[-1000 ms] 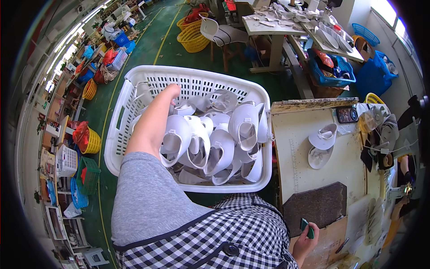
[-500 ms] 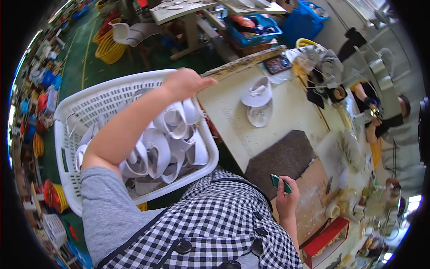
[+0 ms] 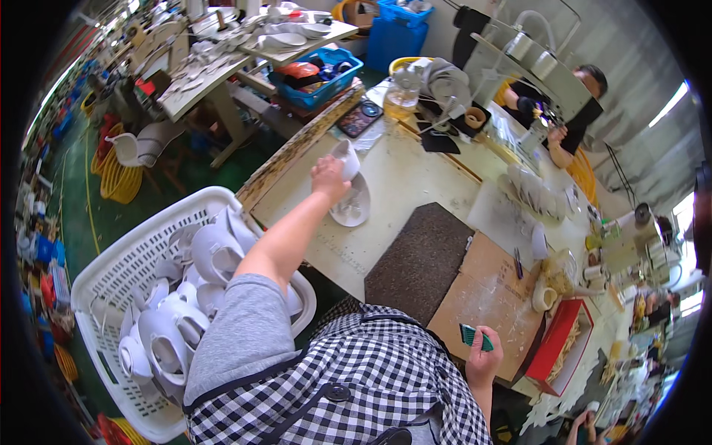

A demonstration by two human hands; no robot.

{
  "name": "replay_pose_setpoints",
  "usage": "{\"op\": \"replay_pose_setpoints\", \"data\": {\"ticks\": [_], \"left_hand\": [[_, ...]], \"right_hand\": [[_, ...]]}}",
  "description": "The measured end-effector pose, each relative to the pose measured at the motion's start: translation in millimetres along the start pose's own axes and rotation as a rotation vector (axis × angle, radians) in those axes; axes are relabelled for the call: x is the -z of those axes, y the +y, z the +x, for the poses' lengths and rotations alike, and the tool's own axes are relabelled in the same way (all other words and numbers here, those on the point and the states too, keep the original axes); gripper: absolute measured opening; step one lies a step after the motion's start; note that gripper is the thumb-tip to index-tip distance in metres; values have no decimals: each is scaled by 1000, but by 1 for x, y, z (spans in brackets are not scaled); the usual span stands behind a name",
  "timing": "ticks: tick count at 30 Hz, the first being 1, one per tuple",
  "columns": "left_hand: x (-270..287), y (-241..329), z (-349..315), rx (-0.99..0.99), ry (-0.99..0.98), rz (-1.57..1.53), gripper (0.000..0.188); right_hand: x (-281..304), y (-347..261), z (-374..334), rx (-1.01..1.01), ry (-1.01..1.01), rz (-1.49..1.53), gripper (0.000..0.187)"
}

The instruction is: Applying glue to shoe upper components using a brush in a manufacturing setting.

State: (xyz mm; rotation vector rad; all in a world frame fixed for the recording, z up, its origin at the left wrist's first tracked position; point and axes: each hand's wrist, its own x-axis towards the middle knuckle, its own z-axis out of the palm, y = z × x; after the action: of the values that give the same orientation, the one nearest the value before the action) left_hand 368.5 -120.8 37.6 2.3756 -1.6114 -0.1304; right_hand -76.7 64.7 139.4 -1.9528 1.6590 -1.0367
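My left hand reaches across to the worktable, its fingers closed on a white shoe upper. A second white upper lies on the table just below that hand, close to or touching the first; which, I cannot tell. My right hand is low at the table's near edge, thumb and fingers pinching a small green ridged piece; its exact kind is unclear. A white plastic basket on the left holds a pile of white uppers, partly hidden by my left arm.
A dark mat and a cardboard sheet lie on the worktable. A red box stands at right. At the far side are a phone, a jar and a sewing machine, with a person beyond.
My left hand has moved from over the basket to the table and taken hold of a white upper. The view has shifted. My right hand still holds the green piece.
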Motion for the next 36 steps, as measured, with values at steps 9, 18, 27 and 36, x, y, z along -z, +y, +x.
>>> {"op": "replay_pose_setpoints", "data": {"ticks": [9,18,27,36], "left_hand": [[86,15,19,48,-119,-1617,35],[122,148,-127,-53,-1082,-2177,51],[95,184,-180,-42,-1214,-1607,44],[68,182,-197,-235,-37,-1114,21]], "right_hand": [[27,12,14,134,56,-169,14],[16,-20,93,-247,-187,593,27],[16,-7,95,-532,-686,997,44],[37,16,90,-477,-275,1013,28]]}}
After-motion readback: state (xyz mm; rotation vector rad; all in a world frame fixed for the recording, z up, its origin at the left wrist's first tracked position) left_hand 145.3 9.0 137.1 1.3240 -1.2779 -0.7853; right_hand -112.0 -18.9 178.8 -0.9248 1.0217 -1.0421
